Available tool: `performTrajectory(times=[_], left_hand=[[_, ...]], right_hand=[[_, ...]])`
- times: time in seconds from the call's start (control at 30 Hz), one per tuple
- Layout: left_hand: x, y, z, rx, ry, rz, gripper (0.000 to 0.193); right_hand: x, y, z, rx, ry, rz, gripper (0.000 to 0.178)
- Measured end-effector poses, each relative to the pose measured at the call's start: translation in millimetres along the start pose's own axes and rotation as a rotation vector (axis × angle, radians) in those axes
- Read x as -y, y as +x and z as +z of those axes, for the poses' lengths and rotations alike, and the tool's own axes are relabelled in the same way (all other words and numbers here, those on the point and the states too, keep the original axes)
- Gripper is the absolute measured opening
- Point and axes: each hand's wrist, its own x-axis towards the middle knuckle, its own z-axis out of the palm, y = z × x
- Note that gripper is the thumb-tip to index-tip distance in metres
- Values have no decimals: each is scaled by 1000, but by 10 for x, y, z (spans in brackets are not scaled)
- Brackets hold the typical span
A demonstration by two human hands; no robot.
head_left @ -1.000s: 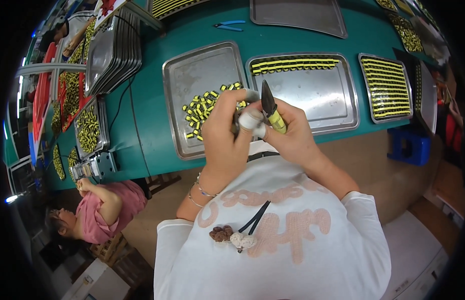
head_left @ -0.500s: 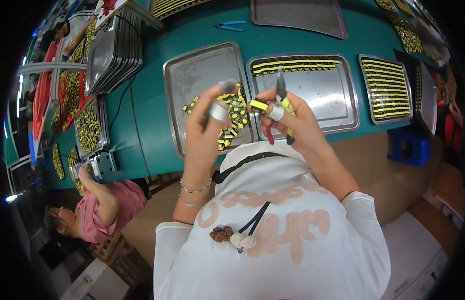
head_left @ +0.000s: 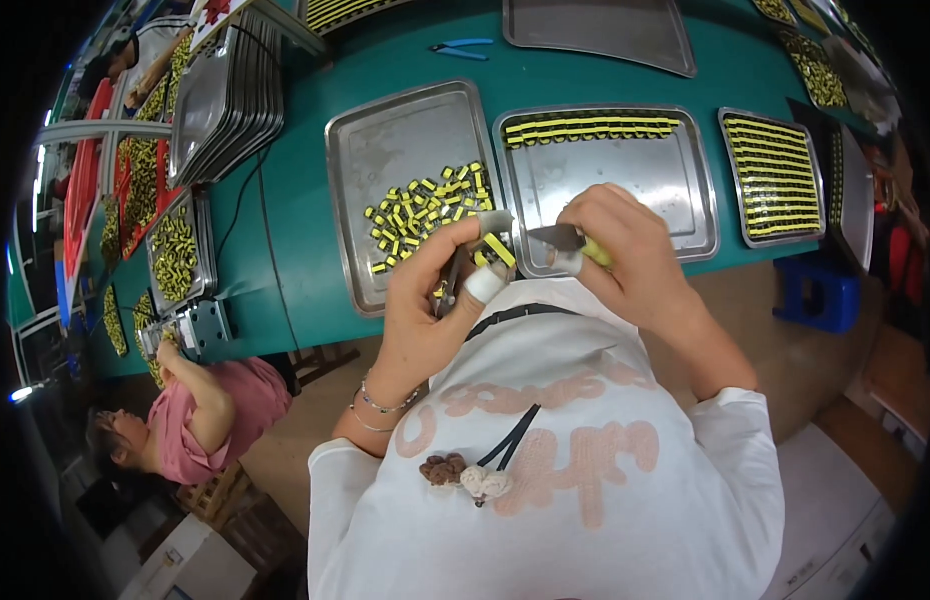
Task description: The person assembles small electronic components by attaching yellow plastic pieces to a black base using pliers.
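Note:
My left hand is closed, pinching a small black-and-yellow electronic component between thumb and finger; both tips wear whitish wraps. More dark and yellow pieces show inside its curled fingers. My right hand grips pliers, whose dark jaws point left at the component, a short way off. Fingers hide most of the handles, though a yellow part shows. Behind my left hand, a metal tray holds a loose heap of similar components. Beyond my right hand, another metal tray has components lined up along its far edge.
Blue-handled cutters lie on the green table. A filled tray stands at right, a bare tray at the far side. Stacked trays rise at left. A co-worker in pink sits lower left; a blue stool is at right.
The component has passed from my right hand to my left, which moved right and lower. The pliers have swung from pointing up to pointing left.

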Motion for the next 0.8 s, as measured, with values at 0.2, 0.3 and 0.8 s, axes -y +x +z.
performTrajectory(times=[0.2,0.3,0.8], left_hand=[[20,-51,-52,90,158,83,35],[-34,-70,-52,109,116,-65,32],[-124,-104,-68,172,106,-52,33]], right_hand=[[128,19,-239,34,-304,-148,30],[117,21,-255,45,-346,-179,32],[100,26,-267,96,-420,-328,33]])
